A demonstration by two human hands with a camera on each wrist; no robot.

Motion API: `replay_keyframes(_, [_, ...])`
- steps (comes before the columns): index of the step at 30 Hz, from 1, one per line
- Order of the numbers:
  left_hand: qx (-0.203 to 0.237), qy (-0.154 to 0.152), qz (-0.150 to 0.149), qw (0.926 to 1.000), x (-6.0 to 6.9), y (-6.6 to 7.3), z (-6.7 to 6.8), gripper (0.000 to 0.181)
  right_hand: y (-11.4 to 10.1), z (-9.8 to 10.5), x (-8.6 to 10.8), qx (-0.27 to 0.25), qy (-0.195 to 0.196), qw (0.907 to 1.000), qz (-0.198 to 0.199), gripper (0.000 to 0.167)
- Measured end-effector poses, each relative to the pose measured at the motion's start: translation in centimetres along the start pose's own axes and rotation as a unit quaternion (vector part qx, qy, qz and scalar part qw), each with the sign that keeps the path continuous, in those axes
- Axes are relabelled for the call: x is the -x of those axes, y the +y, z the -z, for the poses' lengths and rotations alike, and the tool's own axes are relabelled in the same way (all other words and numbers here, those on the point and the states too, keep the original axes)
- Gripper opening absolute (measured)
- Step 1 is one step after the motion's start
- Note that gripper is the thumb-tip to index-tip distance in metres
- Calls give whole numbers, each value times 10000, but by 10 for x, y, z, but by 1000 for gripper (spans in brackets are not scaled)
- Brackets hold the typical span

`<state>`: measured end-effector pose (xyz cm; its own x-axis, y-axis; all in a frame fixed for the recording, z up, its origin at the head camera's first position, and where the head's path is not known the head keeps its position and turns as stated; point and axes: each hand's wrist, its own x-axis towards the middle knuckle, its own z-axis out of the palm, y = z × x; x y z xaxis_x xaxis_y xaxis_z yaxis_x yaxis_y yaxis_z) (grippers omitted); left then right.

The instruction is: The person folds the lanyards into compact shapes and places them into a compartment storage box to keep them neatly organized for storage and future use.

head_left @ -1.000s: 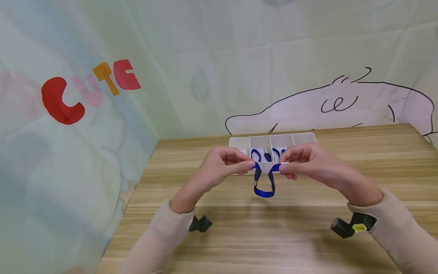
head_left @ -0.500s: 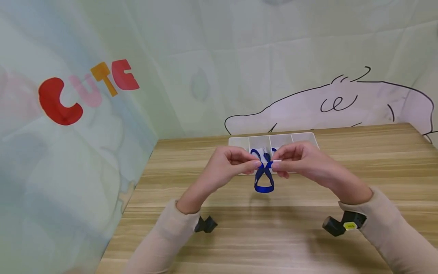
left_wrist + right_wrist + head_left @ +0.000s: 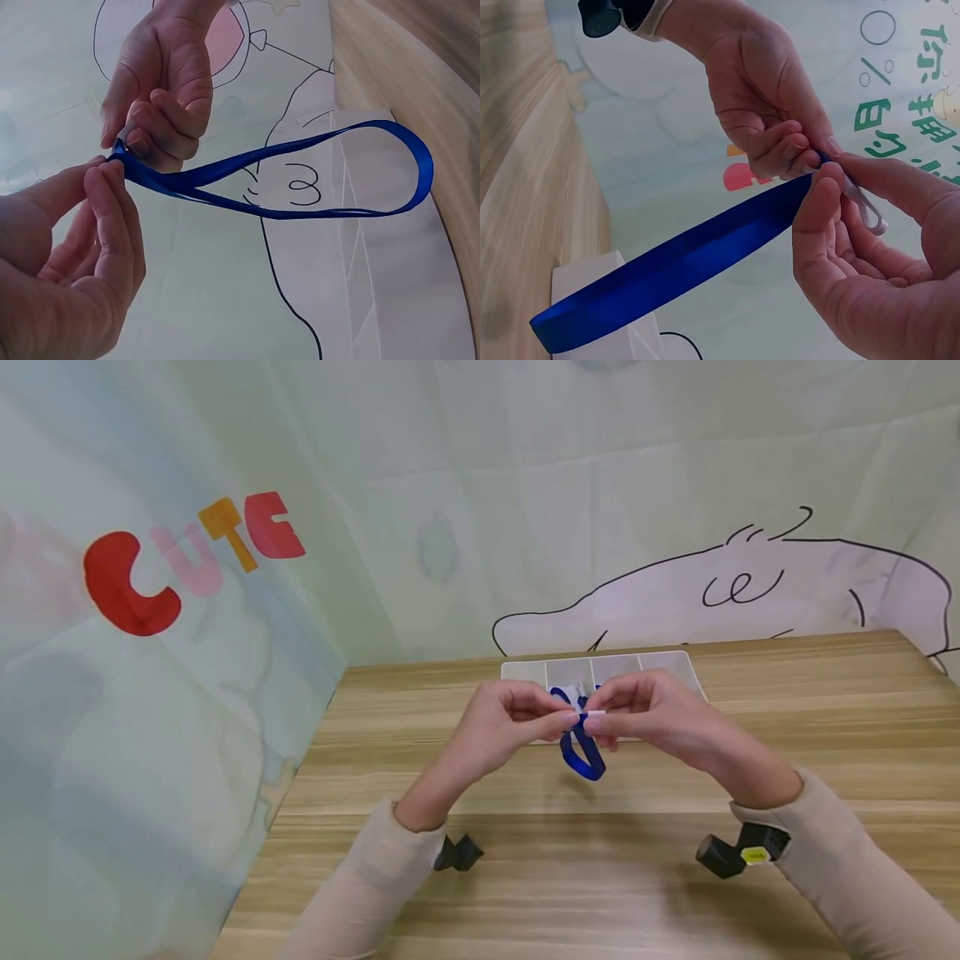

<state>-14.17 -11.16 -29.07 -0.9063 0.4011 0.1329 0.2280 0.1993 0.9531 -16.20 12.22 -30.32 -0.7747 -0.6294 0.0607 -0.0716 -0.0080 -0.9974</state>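
Observation:
A blue ribbon (image 3: 592,770) hangs as a loop between both hands, over the front of a white compartment box (image 3: 523,670). My left hand (image 3: 506,720) pinches the ribbon's end between thumb and fingertips. With thumb and index finger, my right hand (image 3: 663,720) pinches the other end together with a narrow whitish clip (image 3: 868,211). In the left wrist view the ribbon (image 3: 420,176) stretches out as a long loop, its ends gathered where the fingertips of both hands meet. The fingers partly hide the join and the clip.
The box stands near the back of a wooden table (image 3: 585,877); blue loops with small dark parts lie in it, partly behind the hands. A printed curtain (image 3: 420,527) hangs at the back and left. Each wrist carries a black camera (image 3: 722,856).
Both hands have come together, the right moving left and the left slightly right. The ribbon ends crossed, then met, and the loop has narrowed and tilted.

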Motion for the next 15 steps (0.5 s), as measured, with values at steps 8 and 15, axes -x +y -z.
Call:
replay_keyframes(8, [43,20,-192,9998,-2,-3,-3,13,1,-3,-3,-98,111,9999,-7,4])
replay_keyframes(15, [1,-101,-368,9993,-1,-2,-2,16,2,-3,-5,-44,339,9994,-90,6])
